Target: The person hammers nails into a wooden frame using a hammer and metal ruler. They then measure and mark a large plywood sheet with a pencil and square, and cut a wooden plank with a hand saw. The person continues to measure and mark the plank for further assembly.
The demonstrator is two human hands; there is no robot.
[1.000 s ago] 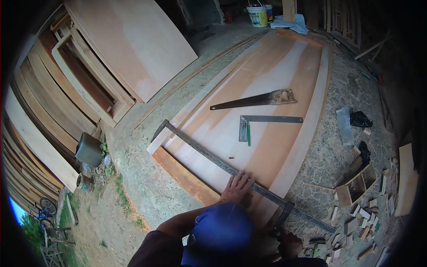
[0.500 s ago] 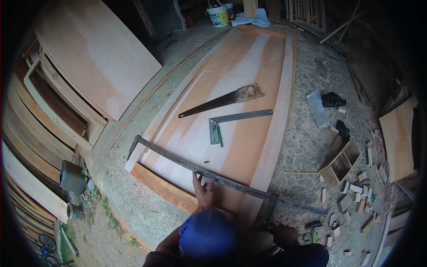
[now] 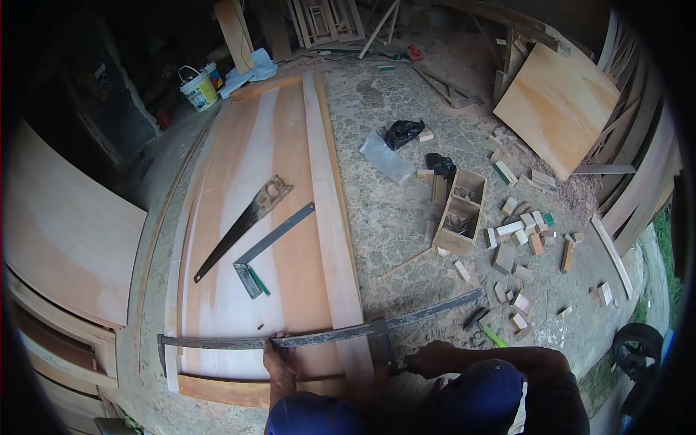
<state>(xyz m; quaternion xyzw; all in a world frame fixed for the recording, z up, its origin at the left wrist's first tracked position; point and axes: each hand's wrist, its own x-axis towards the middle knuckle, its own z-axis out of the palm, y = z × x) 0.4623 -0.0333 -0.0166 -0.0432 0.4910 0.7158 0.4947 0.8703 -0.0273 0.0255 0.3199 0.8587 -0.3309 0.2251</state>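
Head view, labelled bucket (image 3: 200,93), hands (image 3: 281,362) on clamp (image 3: 322,338)

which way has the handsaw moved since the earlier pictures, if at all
No, no visible shift: the view has turned, but the handsaw lies in the same place on the wooden panel, still beside the try square.

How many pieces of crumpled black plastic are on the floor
2: one black plastic piece beside the pale plastic sheet, and a smaller black piece by the wooden box. Others may be hidden in the dark background.
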